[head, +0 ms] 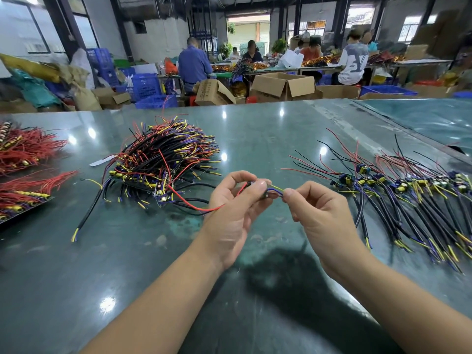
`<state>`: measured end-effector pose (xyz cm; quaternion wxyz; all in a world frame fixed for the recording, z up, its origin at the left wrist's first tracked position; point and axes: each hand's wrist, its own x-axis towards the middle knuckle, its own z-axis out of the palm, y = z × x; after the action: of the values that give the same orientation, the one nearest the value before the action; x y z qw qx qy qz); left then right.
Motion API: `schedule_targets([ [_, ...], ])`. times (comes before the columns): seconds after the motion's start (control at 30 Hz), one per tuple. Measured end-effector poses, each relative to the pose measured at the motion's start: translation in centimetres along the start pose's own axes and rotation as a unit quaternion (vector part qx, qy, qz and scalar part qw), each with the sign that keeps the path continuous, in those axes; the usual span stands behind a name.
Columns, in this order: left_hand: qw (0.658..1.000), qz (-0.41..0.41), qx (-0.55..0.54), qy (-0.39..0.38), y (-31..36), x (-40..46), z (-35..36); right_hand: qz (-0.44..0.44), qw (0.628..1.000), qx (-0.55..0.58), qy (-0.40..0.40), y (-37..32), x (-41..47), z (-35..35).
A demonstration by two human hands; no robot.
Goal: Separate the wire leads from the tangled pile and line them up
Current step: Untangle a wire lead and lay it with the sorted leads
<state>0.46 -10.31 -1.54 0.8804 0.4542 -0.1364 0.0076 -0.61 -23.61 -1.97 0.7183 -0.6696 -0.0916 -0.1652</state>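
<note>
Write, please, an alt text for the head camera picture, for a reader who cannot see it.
Two bare hands hold one small wired circuit module above a glossy green table: the left hand grips its body, the right hand pinches its yellow and blue leads. A tangled pile of black, red and yellow wire leads lies left; a lined-up row of separated leads lies right.

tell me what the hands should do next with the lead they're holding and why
Probably draw the lead rightward and lay it beside the lined-up row. The left hand and right hand both pinch it, but its red wire trails back into the tangled pile.
</note>
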Motion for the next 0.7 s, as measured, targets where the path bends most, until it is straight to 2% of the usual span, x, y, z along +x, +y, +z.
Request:
schedule_targets([
  [0.2,0.998,-0.006,0.057,0.027,-0.3,0.0,-0.1,-0.039,0.998,-0.043,-0.011,0.4,-0.1,0.0],
  [0.33,0.993,-0.065,0.084,0.042,0.0,0.0,-0.4,-0.087,0.991,-0.085,-0.056,0.5,-0.4,-0.2],
  [0.43,0.99,-0.085,0.107,0.046,0.2,0.1,-0.6,-0.087,0.989,-0.091,-0.082,0.4,-0.5,-0.5],
  [0.7,0.991,-0.074,0.107,-0.027,0.8,-0.2,-0.6,-0.022,0.999,-0.048,-0.013,0.0,0.1,-0.7],
])
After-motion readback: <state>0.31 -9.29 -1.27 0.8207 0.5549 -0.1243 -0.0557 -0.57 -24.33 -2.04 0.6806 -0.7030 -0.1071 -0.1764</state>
